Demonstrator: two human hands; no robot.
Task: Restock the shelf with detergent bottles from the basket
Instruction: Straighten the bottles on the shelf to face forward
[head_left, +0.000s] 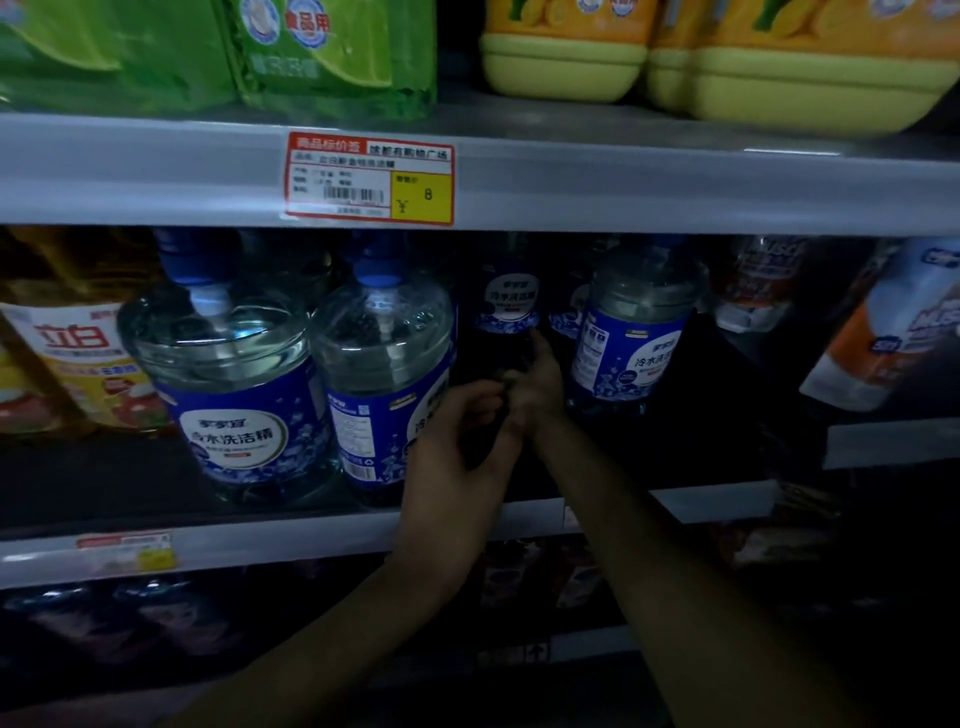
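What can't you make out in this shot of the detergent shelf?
Head view, the only one:
Basket: outside the frame.
Back bottle: body lost in shadow, so whether the left hand or right hand grips it is unclear.
Price tag: small print blurred; only the 8 reads.
Green packs and yellow bottles: tops cut off by the upper edge.
Bottom shelf goods: too dark to identify.

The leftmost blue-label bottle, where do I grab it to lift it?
Probably by the narrow neck under its blue cap, coming from the front: the bottle is too wide and round, with neighbours beside and a shelf above.
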